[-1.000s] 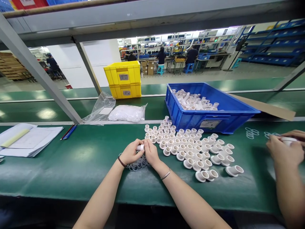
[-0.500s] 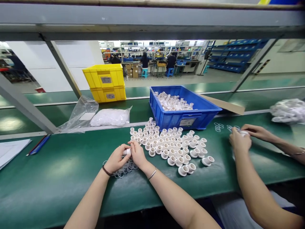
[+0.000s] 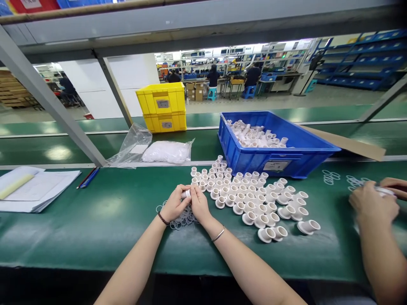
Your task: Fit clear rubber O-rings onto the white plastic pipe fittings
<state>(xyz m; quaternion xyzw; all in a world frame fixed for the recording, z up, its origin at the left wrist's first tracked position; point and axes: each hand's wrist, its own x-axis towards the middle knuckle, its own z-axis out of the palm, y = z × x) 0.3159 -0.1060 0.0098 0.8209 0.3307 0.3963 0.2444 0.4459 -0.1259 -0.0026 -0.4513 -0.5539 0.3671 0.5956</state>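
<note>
My left hand [image 3: 174, 204] and my right hand [image 3: 199, 203] meet over the green belt, both closed on one small white plastic fitting [image 3: 186, 194]. Under my hands lies a loose pile of thin clear rubber rings [image 3: 182, 218]. To the right of my right hand stand several white fittings [image 3: 251, 199] in rows, open ends up. Behind them a blue bin [image 3: 280, 148] holds more white fittings.
A co-worker's hands [image 3: 373, 203] work on a white part at the right edge, with rings [image 3: 329, 177] nearby. Two yellow crates [image 3: 163, 106], clear plastic bags [image 3: 152, 149], papers [image 3: 32, 188] and pens [image 3: 89, 177] lie at the back and left. A grey frame post [image 3: 47, 97] slants across.
The view swung right and then back left. My hands stay together on the fitting over the ring pile. The co-worker's hands keep working at the right.
</note>
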